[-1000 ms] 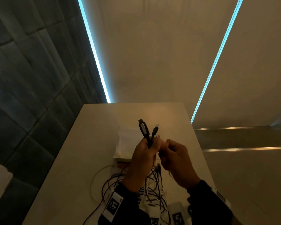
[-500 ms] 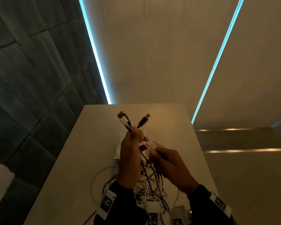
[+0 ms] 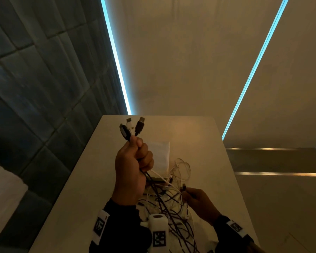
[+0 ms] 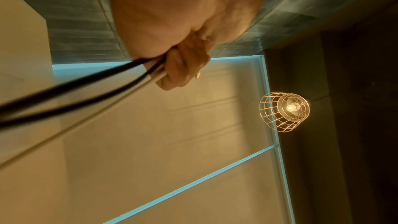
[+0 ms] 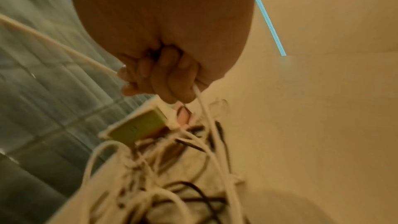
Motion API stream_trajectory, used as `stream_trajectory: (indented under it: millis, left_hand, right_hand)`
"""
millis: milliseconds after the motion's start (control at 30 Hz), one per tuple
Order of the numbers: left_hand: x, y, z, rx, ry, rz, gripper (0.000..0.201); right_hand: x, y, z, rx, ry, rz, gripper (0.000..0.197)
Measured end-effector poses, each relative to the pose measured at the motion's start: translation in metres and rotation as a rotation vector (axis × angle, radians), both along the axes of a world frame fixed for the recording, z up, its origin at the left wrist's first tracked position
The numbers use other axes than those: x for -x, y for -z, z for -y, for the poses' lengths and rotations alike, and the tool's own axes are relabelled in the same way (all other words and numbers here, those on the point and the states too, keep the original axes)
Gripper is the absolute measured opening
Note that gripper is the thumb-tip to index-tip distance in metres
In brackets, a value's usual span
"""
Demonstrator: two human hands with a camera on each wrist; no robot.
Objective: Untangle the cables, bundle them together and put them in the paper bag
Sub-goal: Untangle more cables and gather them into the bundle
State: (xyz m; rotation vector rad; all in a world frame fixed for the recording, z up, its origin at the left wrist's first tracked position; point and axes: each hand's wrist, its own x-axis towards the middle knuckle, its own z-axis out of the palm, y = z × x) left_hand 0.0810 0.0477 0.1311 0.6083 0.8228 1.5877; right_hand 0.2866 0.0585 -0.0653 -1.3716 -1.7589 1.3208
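Observation:
My left hand is raised above the table and grips three cable ends, two black plugs and one white, which stick up out of the fist. Their cords run down from that hand into a tangle of black and white cables on the table. My right hand, lower and to the right, pinches a white cable in its curled fingers just above the tangle. A white paper bag lies flat behind my left hand.
The beige table is narrow, with edges close on both sides. A dark tiled wall stands to the left. A wire-cage lamp hangs overhead. White wrist-camera mounts sit at the near edge.
My left hand has risen and now holds a third, white plug beside the two black ones. My right hand has dropped away to the lower right, down to the tangle.

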Motion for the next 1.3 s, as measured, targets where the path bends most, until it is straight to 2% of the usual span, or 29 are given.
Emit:
stream_trajectory:
  millis: [100, 167, 233, 300, 367, 433, 467, 533, 633, 767, 1033, 1233, 1300]
  left_hand:
    - [0.000, 0.007, 0.002, 0.074, -0.015, -0.030, 0.036]
    - [-0.002, 0.013, 0.003, 0.157, -0.006, -0.094, 0.036]
    - [-0.005, 0.017, 0.003, 0.250, 0.006, -0.180, 0.035]
    - [-0.008, 0.017, 0.003, 0.320, 0.023, -0.224, 0.036]
    - [-0.013, 0.014, 0.004, 0.331, 0.062, -0.227, 0.048]
    - [-0.015, 0.009, 0.006, 0.295, 0.140, -0.142, 0.055]
    - [-0.015, 0.005, 0.007, 0.252, 0.167, -0.033, 0.050]
    - [-0.009, -0.004, 0.005, 0.138, 0.145, 0.189, 0.037]
    - [0.004, -0.009, 0.001, 0.016, 0.094, 0.309, 0.038]
    - [0.001, -0.004, 0.007, -0.012, 0.050, 0.258, 0.040]
    - [0.009, -0.004, 0.011, -0.021, -0.007, 0.120, 0.038]
    - [0.008, -0.002, 0.012, -0.006, -0.042, 0.057, 0.036]
    - [0.003, 0.000, 0.012, 0.017, -0.043, 0.015, 0.037]
  right_hand:
    - [0.003, -0.010, -0.003, 0.007, 0.131, 0.062, 0.038]
    - [0.011, -0.040, -0.011, 0.008, 0.246, -0.108, 0.026]
    - [0.017, -0.084, -0.017, -0.012, 0.254, -0.326, 0.020]
    - [0.021, -0.124, -0.018, -0.070, 0.169, -0.486, 0.020]
    - [0.025, -0.151, -0.013, -0.098, 0.032, -0.607, 0.025]
    - [0.030, -0.163, -0.005, -0.078, -0.114, -0.647, 0.027]
    - [0.032, -0.164, -0.001, -0.060, -0.171, -0.621, 0.025]
    - [0.035, -0.155, 0.006, -0.016, -0.242, -0.533, 0.018]
    - [0.033, -0.137, 0.011, 0.039, -0.236, -0.479, 0.014]
    - [0.032, -0.113, 0.002, 0.055, -0.197, -0.418, 0.018]
    - [0.021, -0.027, -0.015, 0.037, -0.124, -0.115, 0.028]
    - [0.022, -0.008, -0.023, 0.045, -0.045, -0.096, 0.032]
    - [0.023, 0.000, -0.026, 0.047, 0.000, -0.034, 0.032]
